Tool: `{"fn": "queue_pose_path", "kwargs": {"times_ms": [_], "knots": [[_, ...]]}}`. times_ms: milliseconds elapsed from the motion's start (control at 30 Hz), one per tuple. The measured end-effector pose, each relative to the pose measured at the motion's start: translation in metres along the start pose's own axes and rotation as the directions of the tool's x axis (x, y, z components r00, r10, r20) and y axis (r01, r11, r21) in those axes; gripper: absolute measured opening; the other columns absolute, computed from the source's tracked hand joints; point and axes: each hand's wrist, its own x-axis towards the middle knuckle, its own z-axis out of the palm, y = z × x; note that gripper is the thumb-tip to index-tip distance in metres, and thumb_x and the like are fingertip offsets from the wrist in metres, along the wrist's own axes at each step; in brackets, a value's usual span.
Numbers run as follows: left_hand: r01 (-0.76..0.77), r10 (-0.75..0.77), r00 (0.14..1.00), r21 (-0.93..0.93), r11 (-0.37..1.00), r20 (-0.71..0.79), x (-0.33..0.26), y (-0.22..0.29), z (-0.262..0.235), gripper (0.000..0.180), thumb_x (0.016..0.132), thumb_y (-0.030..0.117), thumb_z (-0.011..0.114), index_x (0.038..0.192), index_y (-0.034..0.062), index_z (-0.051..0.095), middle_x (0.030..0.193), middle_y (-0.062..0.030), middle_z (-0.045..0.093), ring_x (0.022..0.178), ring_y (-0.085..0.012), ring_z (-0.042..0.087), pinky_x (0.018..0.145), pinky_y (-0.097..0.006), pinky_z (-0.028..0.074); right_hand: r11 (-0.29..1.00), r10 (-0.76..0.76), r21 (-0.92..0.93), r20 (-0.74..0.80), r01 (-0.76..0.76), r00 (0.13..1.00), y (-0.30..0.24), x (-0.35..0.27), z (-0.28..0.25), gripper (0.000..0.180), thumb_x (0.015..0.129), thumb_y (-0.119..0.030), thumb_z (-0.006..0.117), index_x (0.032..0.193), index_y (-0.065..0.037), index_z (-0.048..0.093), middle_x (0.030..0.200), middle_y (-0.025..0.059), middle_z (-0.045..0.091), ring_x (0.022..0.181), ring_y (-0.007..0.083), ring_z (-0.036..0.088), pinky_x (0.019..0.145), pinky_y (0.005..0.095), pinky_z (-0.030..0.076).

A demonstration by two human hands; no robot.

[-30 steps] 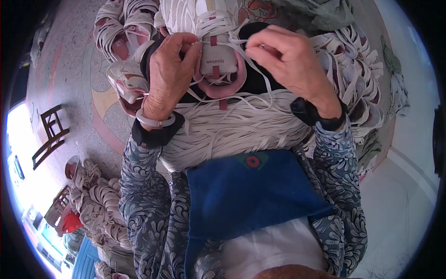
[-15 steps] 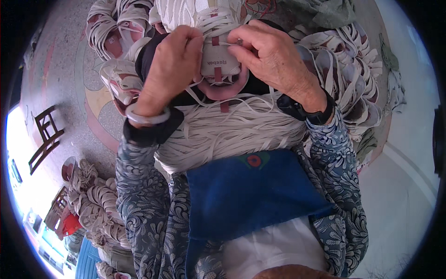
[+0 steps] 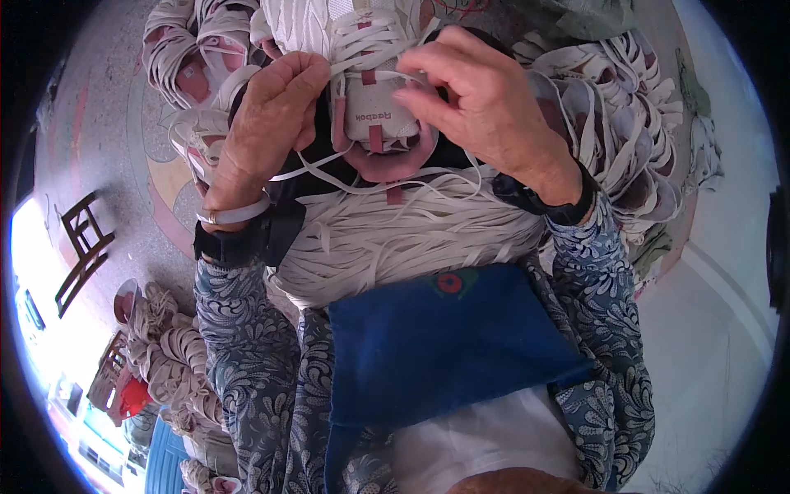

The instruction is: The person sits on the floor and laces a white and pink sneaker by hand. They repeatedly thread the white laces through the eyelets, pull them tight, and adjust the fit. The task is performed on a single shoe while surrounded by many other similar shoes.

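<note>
1. Bkgd: speckled floor (image 3: 123, 165), w/ more shoes (image 3: 609, 132) heaped to our R.
2. Blue cloth (image 3: 444, 354) on our front; past it, a big bundle of loose laces (image 3: 395, 230).
3. The shoe (image 3: 374, 103) sits just beyond the bundle, betw. our hands, heel toward us. Prob. light, soft up top, stiffer below; best held by the sides nr the eyelets, not the padded collar.
4. L hand (image 3: 267, 123): thumb & index pressed tog., apparently pinching the lace (image 3: 366, 61). R hand (image 3: 485, 103): fingers curled, thumb a bit apart by the tongue; can't tell if they grip lace.
5. Lace: flat, limp, prob. not slippery; grab nr the tip.
6. Label: dark-red printed word on the tongue, upside down to us.
</note>
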Motion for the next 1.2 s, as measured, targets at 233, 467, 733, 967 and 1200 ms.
{"fn": "queue_pose_path", "kwargs": {"times_ms": [233,467,733,967,1200], "knots": [[0.013,-0.014,1.0,-0.049,0.999,-0.015,-0.002,0.001,0.003,0.029,0.096,0.027,0.053,0.101,-0.0011,0.059,0.06,0.004,0.045,0.045,-0.003,0.038,0.041,-0.019,0.031,0.994,-0.015,-0.104,0.1,0.025,0.995,0.0,0.013,0.009,0.014,0.08,-0.013,0.069,0.089,-0.006,0.06,0.082,0.0067,0.054,0.067,0.0246,0.06,0.06,0.0342,0.049],[-0.018,0.018,0.999,0.009,1.0,-0.03,0.0,-0.001,0.005,0.025,0.096,0.024,0.053,0.099,0.0001,0.06,0.061,0.0018,0.048,0.046,-0.0043,0.041,0.042,-0.021,0.035,0.939,-0.183,-0.267,0.151,0.219,0.971,-0.013,0.022,-0.004,0.013,0.08,-0.01,0.067,0.085,-0.006,0.056,0.082,0.007,0.051,0.064,0.0257,0.058,0.056,0.034,0.048],[-0.28,0.35,0.929,0.39,0.877,-0.121,0.006,-0.014,0.017,0.021,0.093,0.017,0.053,0.095,-0.0032,0.056,0.072,-0.017,0.061,0.067,-0.0238,0.063,0.064,-0.035,0.049,0.92,-0.228,-0.271,0.212,0.282,0.95,-0.01,0.017,-0.019,0.012,0.075,-0.007,0.064,0.078,-0.006,0.053,0.077,0.0067,0.048,0.062,0.0231,0.058,0.051,0.0328,0.047],[-0.296,0.398,0.902,0.433,0.852,-0.166,0.003,-0.018,0.021,0.017,0.09,0.015,0.058,0.095,-0.0015,0.057,0.075,-0.0163,0.062,0.069,-0.0229,0.064,0.064,-0.033,0.049,0.852,-0.287,-0.366,0.272,0.375,0.918,-0.009,0.004,-0.039,0.013,0.071,-0.012,0.061,0.073,-0.007,0.049,0.073,0.0052,0.044,0.062,0.0203,0.057,0.054,0.0335,0.049],[-0.258,0.299,0.928,0.195,0.946,-0.221,-0.018,-0.013,0.028,0.014,0.084,0.008,0.065,0.095,0.0015,0.059,0.074,-0.0091,0.058,0.065,-0.0175,0.059,0.062,-0.031,0.049,0.993,-0.002,-0.115,0.145,0.019,0.989,-0.007,-0.001,-0.036,0.01,0.079,-0.012,0.066,0.084,-0.008,0.058,0.075,0.0073,0.05,0.063,0.0261,0.059,0.054,0.0356,0.049]]}}
